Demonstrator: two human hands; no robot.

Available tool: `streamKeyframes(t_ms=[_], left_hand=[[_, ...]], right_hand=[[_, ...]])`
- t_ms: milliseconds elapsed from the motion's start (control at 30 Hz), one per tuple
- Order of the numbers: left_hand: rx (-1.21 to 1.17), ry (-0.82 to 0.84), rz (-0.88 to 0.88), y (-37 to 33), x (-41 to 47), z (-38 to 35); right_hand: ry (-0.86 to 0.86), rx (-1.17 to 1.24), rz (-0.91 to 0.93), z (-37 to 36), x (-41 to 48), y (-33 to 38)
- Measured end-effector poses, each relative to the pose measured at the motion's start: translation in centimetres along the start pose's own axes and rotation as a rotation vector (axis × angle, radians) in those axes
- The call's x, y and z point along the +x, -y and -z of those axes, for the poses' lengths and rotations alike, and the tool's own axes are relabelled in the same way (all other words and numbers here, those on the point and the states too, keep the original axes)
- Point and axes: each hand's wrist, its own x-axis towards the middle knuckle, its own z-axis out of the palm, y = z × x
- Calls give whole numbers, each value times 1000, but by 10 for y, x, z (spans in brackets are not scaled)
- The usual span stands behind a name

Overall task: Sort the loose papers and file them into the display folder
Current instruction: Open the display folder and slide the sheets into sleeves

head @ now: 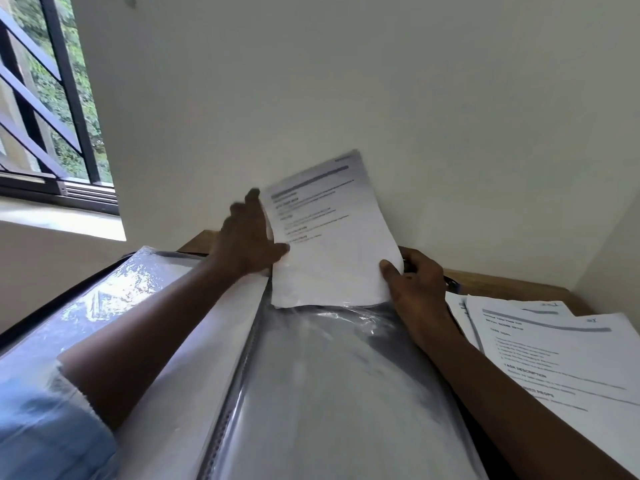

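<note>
- Standing half out of a clear sleeve (329, 358), a printed sheet (332, 237) was held between both hands, its lower edge tucked into the sleeve's mouth.
- The sheet's left edge was gripped by the left hand (247, 237), thumb laid on the front, the blurred fingers stretched up along the edge.
- Its lower right corner was pinched by the right hand (415, 289), thumb on the front.
- The open display folder (138, 289) was spread beneath both forearms on a wooden desk (502, 284).
- A stack of loose papers (554, 348) was seen just right of the right hand.
</note>
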Motion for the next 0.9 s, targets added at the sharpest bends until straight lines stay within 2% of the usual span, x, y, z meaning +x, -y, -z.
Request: streamKeyframes(t_ms=[67, 100, 133, 200, 267, 367, 500, 600, 767, 900], left_hand=[[45, -230, -296, -18, -12, 3], [4, -262, -444, -31, -17, 5], [-19, -232, -579, -48, -21, 5], [55, -52, -813, -81, -23, 2], [242, 168, -908, -115, -18, -4], [517, 436, -879, -152, 0, -13], [584, 721, -740, -171, 19, -22], [482, 789, -705, -172, 21, -18], [389, 818, -628, -159, 23, -21], [359, 840, -589, -156, 19, -27]], right_hand=[[16, -28, 45, 1, -2, 3], [20, -35, 58, 2, -4, 5], [20, -39, 74, 2, -5, 6], [12, -53, 111, 2, -6, 6], [-3, -64, 145, 1, -6, 6], [-46, -53, 168, -3, -6, 3], [-74, 14, 122, -3, -5, 4], [-105, 87, 121, -3, -4, 8], [-194, 452, -30, -4, 1, 11], [-164, 529, -92, -3, 5, 10]])
